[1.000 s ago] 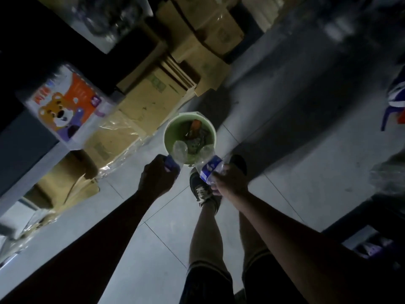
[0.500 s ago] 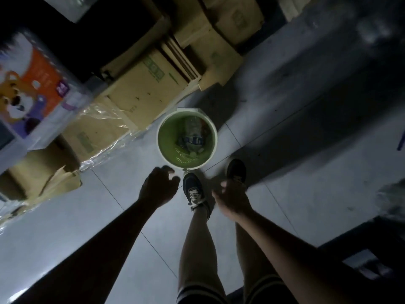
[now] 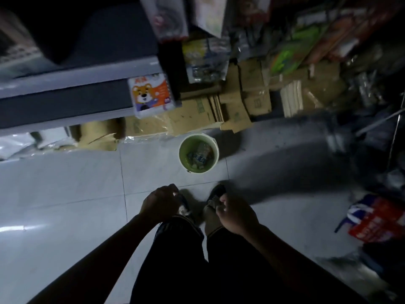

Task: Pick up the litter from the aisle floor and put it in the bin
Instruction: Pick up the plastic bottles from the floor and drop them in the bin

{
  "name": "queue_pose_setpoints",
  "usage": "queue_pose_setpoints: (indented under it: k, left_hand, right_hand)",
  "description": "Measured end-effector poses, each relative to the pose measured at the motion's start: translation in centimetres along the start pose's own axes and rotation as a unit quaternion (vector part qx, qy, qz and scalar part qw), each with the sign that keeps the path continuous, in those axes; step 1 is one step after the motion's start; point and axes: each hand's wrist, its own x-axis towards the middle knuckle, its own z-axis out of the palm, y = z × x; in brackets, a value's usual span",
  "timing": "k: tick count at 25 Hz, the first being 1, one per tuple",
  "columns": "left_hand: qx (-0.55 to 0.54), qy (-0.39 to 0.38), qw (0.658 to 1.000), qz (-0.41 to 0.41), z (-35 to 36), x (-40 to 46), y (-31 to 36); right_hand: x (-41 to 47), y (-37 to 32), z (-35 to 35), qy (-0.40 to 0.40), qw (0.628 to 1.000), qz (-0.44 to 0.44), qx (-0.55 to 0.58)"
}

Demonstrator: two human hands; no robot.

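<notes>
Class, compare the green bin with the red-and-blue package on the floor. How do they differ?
The green bin is round, open-topped and upright with litter inside; the red-and-blue package is flat, printed and lies closed. The bin stands beside the cardboard; the package lies far right. Both rest on the tiled floor.

1. No text can be read with certainty; the picture is dark and blurred.
2. The white pack (image 3: 151, 94) on the shelf edge shows a cartoon bear and a few red characters at its top, too blurred to read.
3. The cardboard boxes (image 3: 198, 113) behind the bin carry green and dark printed marks, but no letter is clear.
4. The bottles (image 3: 200, 155) inside the green bin (image 3: 213, 143) have blue and white labels, with illegible print.
5. The red bag (image 3: 380, 222) on the floor at the right bears white characters, which are too smeared to make out.
</notes>
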Motion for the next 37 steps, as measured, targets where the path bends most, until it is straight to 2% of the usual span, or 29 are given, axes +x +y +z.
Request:
queue_pose_setpoints:
  k: [4, 7, 13, 20, 25, 37]
  left_hand:
    - [-0.06, 0.018, 0.997, -0.05, 0.5, -6.5, -1.5]
    - [-0.116, 0.037, 0.988, -0.097, 2.5, -11.6, -3.8]
    - [-0.221, 0.066, 0.948, -0.218, 9.6, -22.7, -8.3]
    - [-0.355, 0.123, 0.862, -0.34, 17.2, -32.9, -9.3]
    - [-0.402, 0.167, 0.798, -0.417, 19.3, -36.2, -8.0]
    - [-0.496, 0.196, 0.67, -0.516, 17.1, -35.5, -4.1]
  right_hand:
    - [-3.3, -2.2, -2.6, 0.031, 0.992, -0.063, -0.105]
    - [-4.8, -4.2, -2.5, 0.019, 0.976, -0.104, -0.192]
    - [-7.5, -8.6, 0.5, -0.052, 0.91, -0.199, -0.36]
    - [-11.0, -12.8, 4.6, -0.086, 0.818, -0.302, -0.482]
    - [-11.3, -15.0, 6.4, -0.113, 0.761, -0.357, -0.53]
    - [-7.3, -22.6, 7.2, -0.177, 0.696, -0.46, -0.522]
